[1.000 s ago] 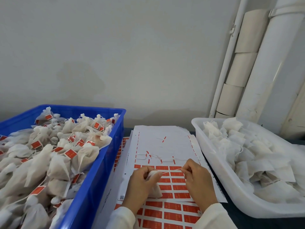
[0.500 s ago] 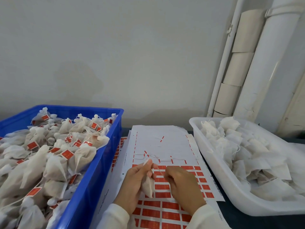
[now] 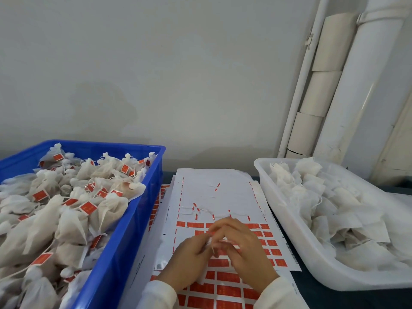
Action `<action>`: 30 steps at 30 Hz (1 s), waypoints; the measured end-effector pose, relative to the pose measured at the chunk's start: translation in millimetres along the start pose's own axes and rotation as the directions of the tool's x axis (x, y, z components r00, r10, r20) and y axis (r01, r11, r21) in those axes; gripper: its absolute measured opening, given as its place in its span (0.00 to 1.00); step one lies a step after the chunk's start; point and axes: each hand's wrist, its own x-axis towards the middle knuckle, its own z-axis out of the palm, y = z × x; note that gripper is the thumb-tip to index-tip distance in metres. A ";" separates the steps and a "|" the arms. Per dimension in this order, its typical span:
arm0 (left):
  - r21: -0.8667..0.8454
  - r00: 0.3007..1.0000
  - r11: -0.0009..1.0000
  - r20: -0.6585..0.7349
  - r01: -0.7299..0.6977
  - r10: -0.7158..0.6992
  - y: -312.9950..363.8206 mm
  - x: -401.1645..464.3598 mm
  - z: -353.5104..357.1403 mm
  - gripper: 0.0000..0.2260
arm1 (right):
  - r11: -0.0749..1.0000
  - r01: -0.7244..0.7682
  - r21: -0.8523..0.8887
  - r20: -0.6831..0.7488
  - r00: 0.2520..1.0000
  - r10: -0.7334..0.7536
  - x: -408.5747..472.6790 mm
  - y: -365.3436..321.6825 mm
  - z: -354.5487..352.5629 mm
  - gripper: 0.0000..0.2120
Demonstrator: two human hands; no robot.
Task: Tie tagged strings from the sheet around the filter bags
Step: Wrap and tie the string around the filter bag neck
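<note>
A white sheet [image 3: 214,192] with rows of red tags and loose strings lies in the middle of the table. Over its red rows my left hand [image 3: 187,259] grips a small white filter bag [image 3: 210,241], almost all of it hidden between my hands. My right hand [image 3: 243,253] is pressed against the left, its fingers curled and pinching the tagged string at the bag's neck. The string itself is barely visible.
A blue crate [image 3: 124,248] on the left is full of tied filter bags with red tags. A white tub [image 3: 296,239] on the right holds untied filter bags. White pipes and cardboard tubes [image 3: 323,85] stand against the wall at the back right.
My hands have come together over the red tag rows. The bag hung visible from my left hand half a second ago; now the hands close around it.
</note>
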 end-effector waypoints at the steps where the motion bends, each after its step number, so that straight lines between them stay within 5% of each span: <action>1: 0.022 0.999 1.000 0.040 -0.011 0.011 0.2 -0.9 0.2 0.09 | 0.998 -0.044 0.035 0.005 0.999 0.044 0.0 1.0 1.1 0.07; 9: -0.060 0.987 0.998 0.159 -0.001 0.011 4.9 -4.0 -2.3 0.08 | 0.897 -0.315 0.309 0.016 0.945 0.327 -0.1 1.1 4.1 0.10; 21: -0.169 0.998 0.983 0.000 -0.069 0.070 -1.1 0.4 -1.2 0.05 | 0.625 -0.496 0.603 0.078 0.816 0.573 2.2 0.3 4.5 0.03; 30: -0.157 0.998 0.986 0.001 0.063 -0.064 -2.9 2.3 -4.1 0.06 | 0.762 -0.421 0.492 -0.095 0.844 0.527 2.6 5.7 -5.3 0.05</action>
